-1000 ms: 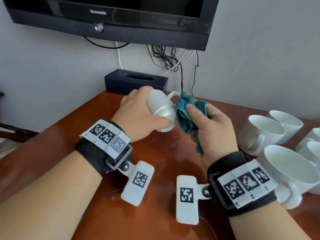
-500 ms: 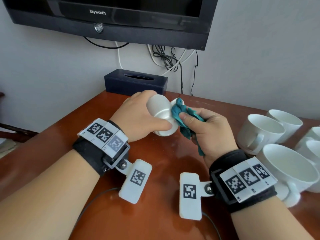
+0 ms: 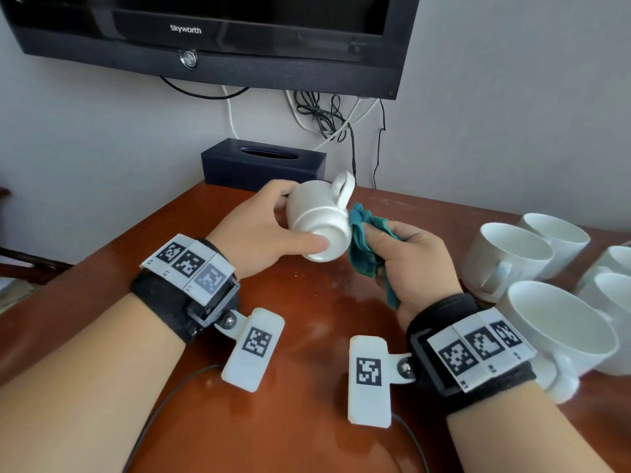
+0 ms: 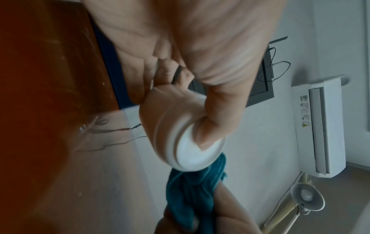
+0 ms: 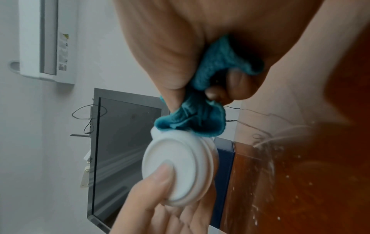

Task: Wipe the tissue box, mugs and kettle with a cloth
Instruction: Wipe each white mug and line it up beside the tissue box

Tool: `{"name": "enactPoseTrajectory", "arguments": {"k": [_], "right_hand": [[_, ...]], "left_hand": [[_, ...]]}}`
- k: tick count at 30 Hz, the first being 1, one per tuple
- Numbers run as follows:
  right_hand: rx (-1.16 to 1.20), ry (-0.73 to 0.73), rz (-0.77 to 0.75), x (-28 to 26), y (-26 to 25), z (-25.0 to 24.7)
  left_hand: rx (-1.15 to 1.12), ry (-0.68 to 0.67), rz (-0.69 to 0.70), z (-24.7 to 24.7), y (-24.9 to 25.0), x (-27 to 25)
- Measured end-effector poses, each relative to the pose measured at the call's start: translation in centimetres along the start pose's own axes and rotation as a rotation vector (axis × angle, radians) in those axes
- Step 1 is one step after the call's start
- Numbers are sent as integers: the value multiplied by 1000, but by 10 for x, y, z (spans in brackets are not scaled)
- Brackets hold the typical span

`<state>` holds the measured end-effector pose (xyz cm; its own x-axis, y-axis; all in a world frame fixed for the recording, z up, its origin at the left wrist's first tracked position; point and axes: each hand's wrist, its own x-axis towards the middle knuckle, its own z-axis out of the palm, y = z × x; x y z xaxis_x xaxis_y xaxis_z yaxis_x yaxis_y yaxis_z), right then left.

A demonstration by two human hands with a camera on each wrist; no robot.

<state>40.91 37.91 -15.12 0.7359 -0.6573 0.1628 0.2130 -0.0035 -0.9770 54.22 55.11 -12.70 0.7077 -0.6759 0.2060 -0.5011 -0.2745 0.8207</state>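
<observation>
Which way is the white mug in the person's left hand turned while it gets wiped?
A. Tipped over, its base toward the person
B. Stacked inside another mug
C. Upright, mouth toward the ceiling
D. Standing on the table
A: the mug lies tipped in the left hand, thumb on its ringed base, above the table, with the cloth against its side.
</observation>
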Motion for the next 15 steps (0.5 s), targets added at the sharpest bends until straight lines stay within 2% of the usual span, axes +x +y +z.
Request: {"name": "enactPoseTrajectory", "arguments": {"k": [4, 8, 12, 15], "right_hand": [[95, 22, 9, 0, -1, 0], [45, 56, -51, 3, 0, -2], [-4, 54, -67, 3, 2, 0], [6, 3, -80, 2, 0, 1]], "left_hand": [[-50, -164, 37, 6, 3, -3], [-69, -275, 45, 7, 4, -4], [-146, -292, 46, 6, 5, -6], [-194, -217, 17, 8, 6, -7]]}}
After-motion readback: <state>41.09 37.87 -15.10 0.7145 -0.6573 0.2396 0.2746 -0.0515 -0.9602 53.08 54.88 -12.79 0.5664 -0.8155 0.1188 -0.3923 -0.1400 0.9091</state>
